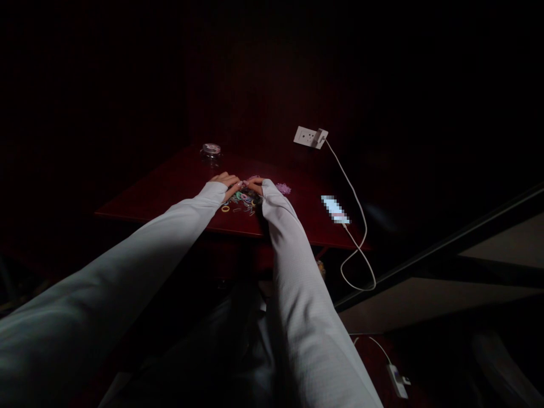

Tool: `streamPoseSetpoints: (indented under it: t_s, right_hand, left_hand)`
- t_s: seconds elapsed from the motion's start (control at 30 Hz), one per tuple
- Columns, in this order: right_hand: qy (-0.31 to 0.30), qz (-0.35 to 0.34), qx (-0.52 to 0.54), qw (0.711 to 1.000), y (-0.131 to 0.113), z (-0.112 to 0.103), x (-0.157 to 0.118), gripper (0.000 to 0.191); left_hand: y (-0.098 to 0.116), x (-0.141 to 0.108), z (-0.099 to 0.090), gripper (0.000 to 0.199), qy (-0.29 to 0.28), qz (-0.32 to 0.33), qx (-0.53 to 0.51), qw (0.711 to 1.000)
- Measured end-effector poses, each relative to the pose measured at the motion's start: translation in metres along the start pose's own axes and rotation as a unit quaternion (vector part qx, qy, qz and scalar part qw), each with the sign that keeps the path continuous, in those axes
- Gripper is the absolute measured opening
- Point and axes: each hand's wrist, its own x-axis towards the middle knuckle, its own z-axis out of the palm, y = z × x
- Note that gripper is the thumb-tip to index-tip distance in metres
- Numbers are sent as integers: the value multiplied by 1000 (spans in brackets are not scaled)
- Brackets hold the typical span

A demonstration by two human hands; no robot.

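Note:
A pile of small colored bands lies on the dark red table, with one yellow ring at its front left edge. Over the pile, my left hand and my right hand meet at the fingertips. Their fingers are closed around something small and pinkish that I cannot make out. A heap of pink-purple bands rests just right of my right hand. Behind my left hand stands a clear jar with a light lid.
A lit phone lies at the table's right side, its white cable looping past the edge up to a wall socket. A white power strip is low at the right.

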Motion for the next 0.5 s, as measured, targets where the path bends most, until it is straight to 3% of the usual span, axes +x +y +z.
streamPoseSetpoints:
  t_s: [0.5]
  right_hand:
    - [18, 10, 9, 1000, -7, -2, -12, 31]
  left_hand:
    - [-6, 2, 5, 36, -8, -9, -1, 1000]
